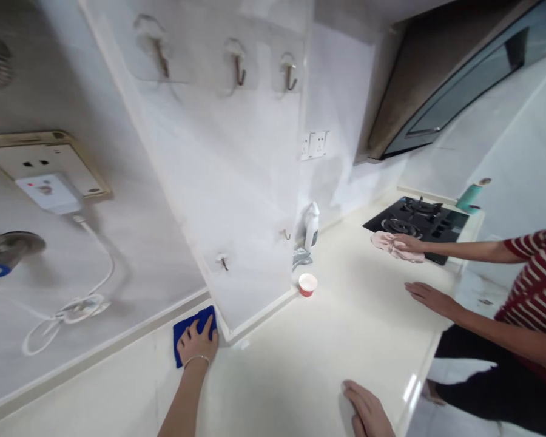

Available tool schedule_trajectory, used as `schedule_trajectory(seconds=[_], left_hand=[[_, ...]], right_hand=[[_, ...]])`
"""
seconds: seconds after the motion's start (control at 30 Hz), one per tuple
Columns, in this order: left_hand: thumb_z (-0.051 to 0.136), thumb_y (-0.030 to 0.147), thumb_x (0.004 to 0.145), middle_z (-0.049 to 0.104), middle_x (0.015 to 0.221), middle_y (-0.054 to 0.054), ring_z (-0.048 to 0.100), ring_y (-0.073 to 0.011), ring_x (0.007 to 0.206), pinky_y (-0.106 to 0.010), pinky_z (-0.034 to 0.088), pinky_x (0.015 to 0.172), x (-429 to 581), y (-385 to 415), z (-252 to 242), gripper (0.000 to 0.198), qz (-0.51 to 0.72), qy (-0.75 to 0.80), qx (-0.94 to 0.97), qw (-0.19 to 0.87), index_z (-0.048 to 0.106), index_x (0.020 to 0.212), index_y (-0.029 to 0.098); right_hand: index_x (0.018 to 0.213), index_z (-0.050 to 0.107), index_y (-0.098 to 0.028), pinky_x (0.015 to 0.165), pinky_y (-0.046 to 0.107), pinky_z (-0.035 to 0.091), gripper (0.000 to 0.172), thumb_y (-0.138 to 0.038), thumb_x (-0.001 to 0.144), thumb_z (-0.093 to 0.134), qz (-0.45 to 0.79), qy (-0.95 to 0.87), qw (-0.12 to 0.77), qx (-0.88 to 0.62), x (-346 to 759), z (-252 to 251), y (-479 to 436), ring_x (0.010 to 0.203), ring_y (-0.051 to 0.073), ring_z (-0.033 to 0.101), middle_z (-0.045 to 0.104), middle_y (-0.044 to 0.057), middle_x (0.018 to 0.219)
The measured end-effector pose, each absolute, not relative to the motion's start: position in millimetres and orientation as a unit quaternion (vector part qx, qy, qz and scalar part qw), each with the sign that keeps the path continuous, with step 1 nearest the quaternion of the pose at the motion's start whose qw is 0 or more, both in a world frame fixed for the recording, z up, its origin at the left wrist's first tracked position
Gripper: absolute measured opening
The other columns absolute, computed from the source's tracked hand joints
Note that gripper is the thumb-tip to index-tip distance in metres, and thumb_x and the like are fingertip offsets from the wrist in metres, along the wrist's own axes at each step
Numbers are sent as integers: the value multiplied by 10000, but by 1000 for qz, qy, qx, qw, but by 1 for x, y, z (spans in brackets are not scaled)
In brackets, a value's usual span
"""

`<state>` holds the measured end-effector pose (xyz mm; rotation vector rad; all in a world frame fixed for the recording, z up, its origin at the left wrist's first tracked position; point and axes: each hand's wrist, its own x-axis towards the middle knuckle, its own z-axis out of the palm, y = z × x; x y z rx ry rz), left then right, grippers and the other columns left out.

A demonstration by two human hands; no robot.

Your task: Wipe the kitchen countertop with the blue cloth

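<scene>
My left hand (197,343) presses down on a folded blue cloth (180,332), its bent fingers gripping the fabric from above. The cloth lies on the white countertop (273,376), against the foot of a jutting wall corner. At the bottom of the view, my right hand (368,410) rests near the counter's front edge with fingers stretched out and nothing in it; the frame cuts off its lower part. A small red and white tub (307,284) stands on the counter beyond the corner, apart from both hands.
Across the counter, a co-worker's hand (407,244) holds a pink cloth (391,243) beside a black gas hob (414,218); their other hand (432,298) is over the counter. A white bottle (312,227) stands by the wall. Wall hooks, a plugged-in charger (50,193) and a range hood (418,79) surround the area.
</scene>
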<state>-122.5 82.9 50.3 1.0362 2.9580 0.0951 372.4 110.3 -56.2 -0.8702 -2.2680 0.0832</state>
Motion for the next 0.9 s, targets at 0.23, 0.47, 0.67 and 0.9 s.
schedule_trajectory(seconds=[0.23,0.47,0.67,0.9], left_hand=[[401,433,934,505,1554,-46,435,-333,1398,-505,394,1092,-50,-14,28,530,-11,917,395,-61,513,1451,407],[511,530,875,517,1543,-125,409,-445,1399,-612,425,1032,89,-51,0,619,48,892,437,-105,524,1461,332],[651,512,793,408,1620,-165,350,-484,1455,-655,373,1098,192,-26,-2,759,138,822,552,3,463,1502,317],[384,370,981,481,1588,-88,381,-299,1490,-533,372,1191,186,-14,8,556,195,812,550,19,410,1529,278]], right_hand=[[1320,582,-236,1031,456,564,515,-69,851,450,94,-862,341,-364,370,-53,104,1231,248,625,650,89,1349],[1324,576,-220,1034,466,537,539,-48,835,430,107,-862,343,-356,370,-50,104,1232,249,600,640,99,1341],[1303,569,-203,1034,487,520,504,-55,843,429,106,-867,338,-352,372,-55,105,1243,263,581,622,112,1359],[1294,595,-201,1064,485,505,519,-43,830,426,132,-864,337,-350,372,-48,104,1275,256,559,615,111,1372]])
